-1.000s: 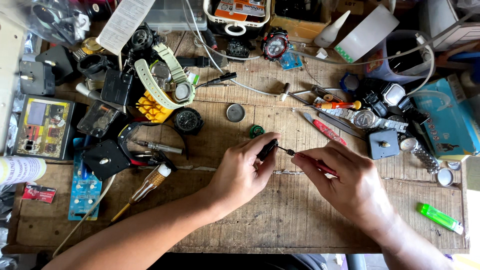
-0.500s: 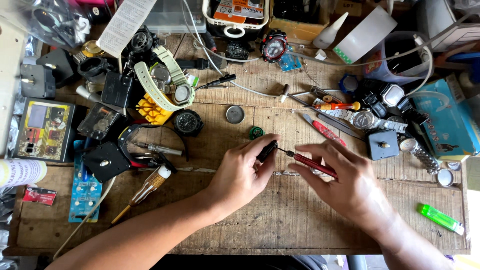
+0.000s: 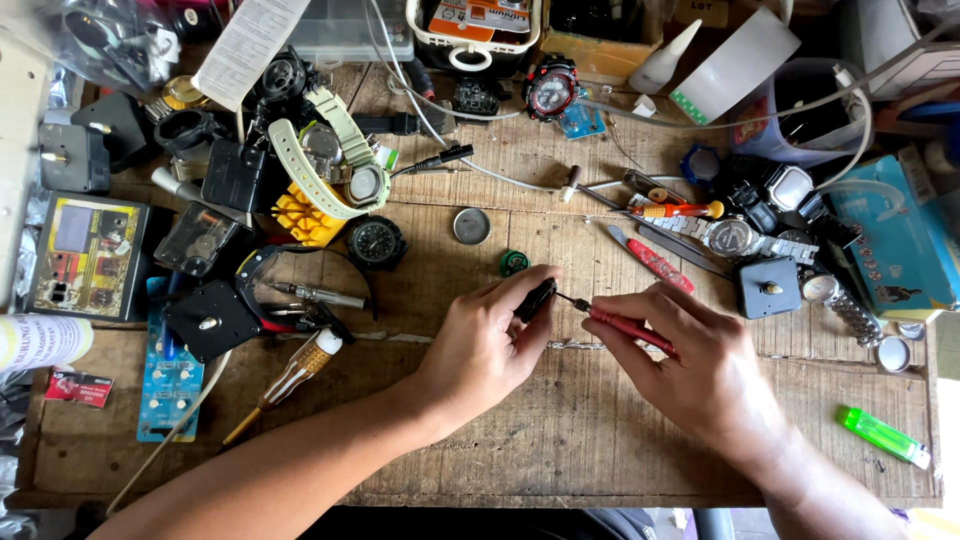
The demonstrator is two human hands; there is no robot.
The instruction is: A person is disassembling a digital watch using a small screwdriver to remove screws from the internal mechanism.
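At the far left of the wooden counter [image 3: 600, 450], a circuit board box [image 3: 88, 257] and a blue board [image 3: 165, 375] are lying flat. A screwdriver with a pale handle [image 3: 290, 375] is resting just right of them, below a black clock movement [image 3: 210, 320]. A pale green watch [image 3: 335, 165] is sitting further back. At centre, the left hand [image 3: 485, 350] is pinching a small black part [image 3: 537, 298], fingers [image 3: 530, 285] closed tight around it. The right hand [image 3: 705, 370] is gripping a red screwdriver [image 3: 630, 328], fingers curled shut on the handle, its tip touching the black part. A steel watch [image 3: 735, 238] is lying beyond. A green lighter [image 3: 880, 436] is lying at the far right.
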